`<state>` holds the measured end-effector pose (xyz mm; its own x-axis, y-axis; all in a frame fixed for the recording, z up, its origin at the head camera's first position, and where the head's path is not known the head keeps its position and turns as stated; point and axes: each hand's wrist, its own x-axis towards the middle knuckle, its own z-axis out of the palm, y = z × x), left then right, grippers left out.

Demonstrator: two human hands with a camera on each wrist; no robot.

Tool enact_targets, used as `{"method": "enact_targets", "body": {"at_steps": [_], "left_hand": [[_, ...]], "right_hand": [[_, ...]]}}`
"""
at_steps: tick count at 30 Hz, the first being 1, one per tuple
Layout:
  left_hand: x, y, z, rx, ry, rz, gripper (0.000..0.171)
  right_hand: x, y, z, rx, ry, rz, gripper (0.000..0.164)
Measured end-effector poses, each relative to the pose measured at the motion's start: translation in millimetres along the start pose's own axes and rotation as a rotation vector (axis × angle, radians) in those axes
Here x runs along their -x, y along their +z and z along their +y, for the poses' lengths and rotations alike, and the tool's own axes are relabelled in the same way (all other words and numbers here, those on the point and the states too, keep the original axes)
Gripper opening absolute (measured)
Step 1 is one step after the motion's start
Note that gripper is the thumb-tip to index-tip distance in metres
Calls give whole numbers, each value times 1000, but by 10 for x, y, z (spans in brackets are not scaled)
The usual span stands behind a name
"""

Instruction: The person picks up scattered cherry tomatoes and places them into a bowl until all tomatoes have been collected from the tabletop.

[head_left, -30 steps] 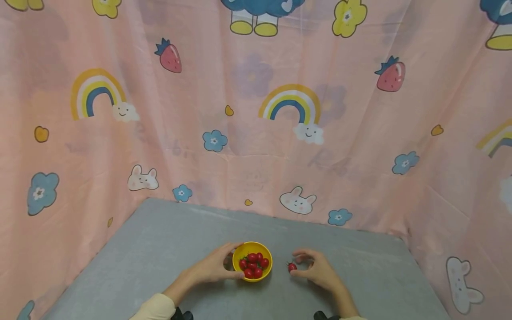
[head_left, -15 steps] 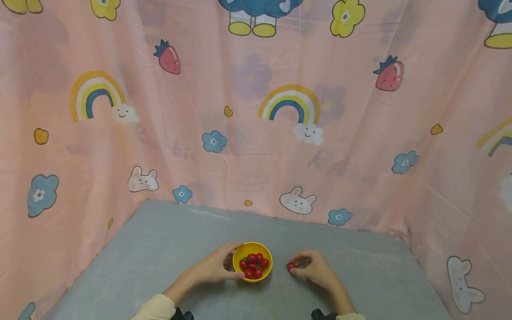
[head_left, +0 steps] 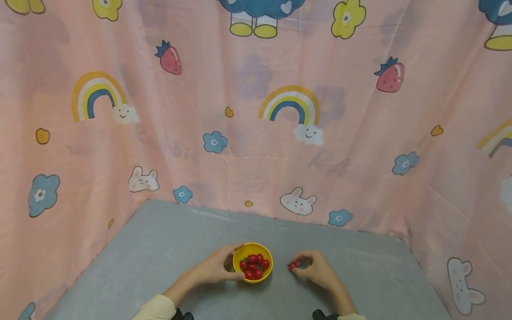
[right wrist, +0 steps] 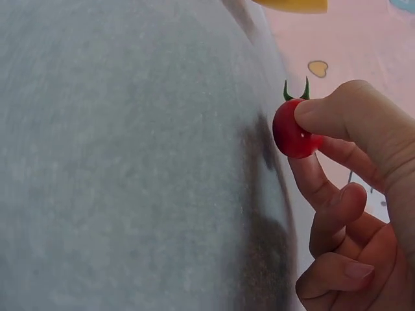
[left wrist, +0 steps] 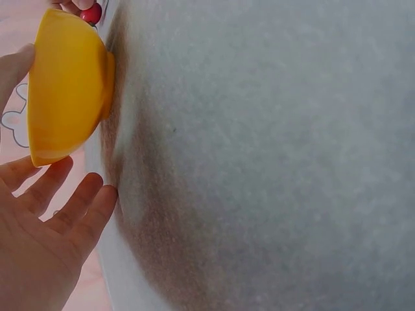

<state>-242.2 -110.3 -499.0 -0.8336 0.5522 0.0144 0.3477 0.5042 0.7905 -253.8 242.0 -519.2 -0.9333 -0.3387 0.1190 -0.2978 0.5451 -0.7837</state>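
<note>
A yellow bowl (head_left: 269,276) filled with several red cherry tomatoes (head_left: 253,258) stands upright on the grey table. My left hand (head_left: 218,265) holds it from the left, thumb at the near side of the rim and fingertips at the far side. In the left wrist view the bowl (left wrist: 68,84) sits between thumb and spread fingers. To the right of the bowl, my right hand (head_left: 318,269) pinches a single cherry tomato (right wrist: 290,129) with green stem tips between thumb and fingers. That tomato is at or just above the table; I cannot tell whether it touches.
The grey table (head_left: 192,231) spreads around both hands. A pink curtain (head_left: 240,173) printed with rainbows, flowers and rabbits hangs behind it and along both sides.
My right thumb and fingers have closed from around the loose tomato to a pinch on it. The left hand and the bowl have stayed in place.
</note>
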Motion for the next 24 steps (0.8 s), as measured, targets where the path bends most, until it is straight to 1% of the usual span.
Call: {"method": "enact_targets", "body": {"at_steps": [6,9,15,20,24], "left_hand": [[-15,6,-8,-6,-10,2,84],[-21,-1,-9,-2,-1,4,83],[-19,-25,5,0,18,9,81],[-33,-39,7,9,24,10,78],[-43,-49,-1,16,31,8,76]], "right_hand": [[49,2,11,-56,54,9,17],[63,1,17,-83,70,20,17],[79,-19,-14,-200,106,44,20],[91,-36,-54,-261,114,61,22],[89,-38,-41,-275,105,56,22]]}}
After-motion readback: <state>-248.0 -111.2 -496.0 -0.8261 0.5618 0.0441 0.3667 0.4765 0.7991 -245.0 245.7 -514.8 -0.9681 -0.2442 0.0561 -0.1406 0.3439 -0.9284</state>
